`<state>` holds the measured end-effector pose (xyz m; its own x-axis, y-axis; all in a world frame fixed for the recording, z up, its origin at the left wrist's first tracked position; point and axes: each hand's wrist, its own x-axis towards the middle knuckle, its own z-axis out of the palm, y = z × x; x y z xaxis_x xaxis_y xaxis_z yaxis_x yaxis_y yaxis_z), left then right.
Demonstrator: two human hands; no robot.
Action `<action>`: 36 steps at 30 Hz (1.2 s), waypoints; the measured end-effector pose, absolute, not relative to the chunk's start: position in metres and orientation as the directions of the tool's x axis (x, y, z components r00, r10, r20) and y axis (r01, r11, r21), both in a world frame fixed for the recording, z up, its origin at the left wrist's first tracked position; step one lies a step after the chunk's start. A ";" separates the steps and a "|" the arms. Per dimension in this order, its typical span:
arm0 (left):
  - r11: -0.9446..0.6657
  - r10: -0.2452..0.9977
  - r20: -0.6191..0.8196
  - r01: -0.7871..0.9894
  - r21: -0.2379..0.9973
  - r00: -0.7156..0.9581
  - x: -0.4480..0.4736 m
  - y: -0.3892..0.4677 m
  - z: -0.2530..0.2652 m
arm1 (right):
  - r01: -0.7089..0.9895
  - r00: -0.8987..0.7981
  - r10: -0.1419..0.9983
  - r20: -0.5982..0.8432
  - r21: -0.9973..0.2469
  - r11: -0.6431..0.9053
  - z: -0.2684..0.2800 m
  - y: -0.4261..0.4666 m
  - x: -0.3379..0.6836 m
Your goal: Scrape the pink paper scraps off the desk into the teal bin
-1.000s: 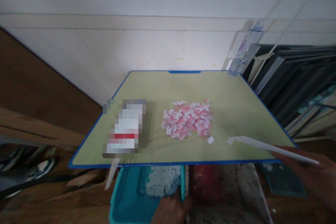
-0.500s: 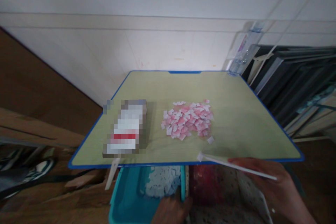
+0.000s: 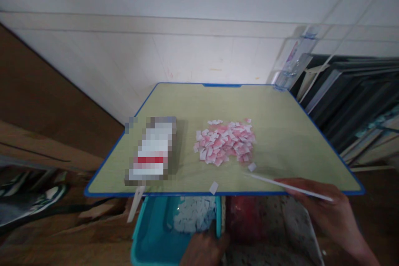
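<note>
at one table [image 3: 299, 133]: two hands [image 3: 327, 210], one tool [image 3: 307, 192]

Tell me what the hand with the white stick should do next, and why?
I'd say the right hand should gently bring the tip of the white stick to the loose pale square, because that square lies near the tip, just in front of the pile of pink and white pieces.

Pink-and-white squares [image 3: 229, 141], blue-edged pale green table [image 3: 280, 129], teal tub [image 3: 156, 232]
</note>
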<state>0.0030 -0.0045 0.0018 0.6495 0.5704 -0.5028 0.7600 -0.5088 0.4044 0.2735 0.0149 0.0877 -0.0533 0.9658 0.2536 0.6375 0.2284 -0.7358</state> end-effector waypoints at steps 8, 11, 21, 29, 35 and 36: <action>-0.532 0.578 -0.490 0.757 0.380 0.653 0.003 -0.007 -0.002 | 0.542 -0.133 0.984 0.115 -0.823 0.170 0.089 0.007 0.312; -0.537 0.575 -0.496 0.758 0.371 0.650 0.003 -0.007 -0.001 | 0.599 -0.081 0.989 0.121 -0.787 0.146 0.091 0.004 0.324; -0.521 0.579 -0.493 0.760 0.390 0.649 0.002 -0.006 -0.002 | 0.739 0.274 0.934 0.231 -0.671 -0.051 0.077 0.020 0.336; -0.521 0.590 -0.500 0.772 0.364 0.634 0.003 -0.007 0.001 | 0.782 0.075 0.983 0.168 -0.621 0.047 0.077 0.016 0.330; -0.522 0.599 -0.480 0.767 0.374 0.641 0.002 -0.008 -0.002 | 0.750 0.136 0.978 0.158 -0.661 0.002 0.075 0.017 0.332; -0.522 0.600 -0.473 0.764 0.380 0.645 0.001 -0.008 -0.003 | 0.735 0.149 0.978 0.146 -0.678 -0.011 0.075 0.018 0.331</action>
<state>0.0013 -0.0083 -0.0029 0.6454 0.6000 -0.4726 0.7636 -0.5222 0.3799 0.3313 0.0178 0.0750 0.1492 0.9780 0.1459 0.7354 -0.0111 -0.6775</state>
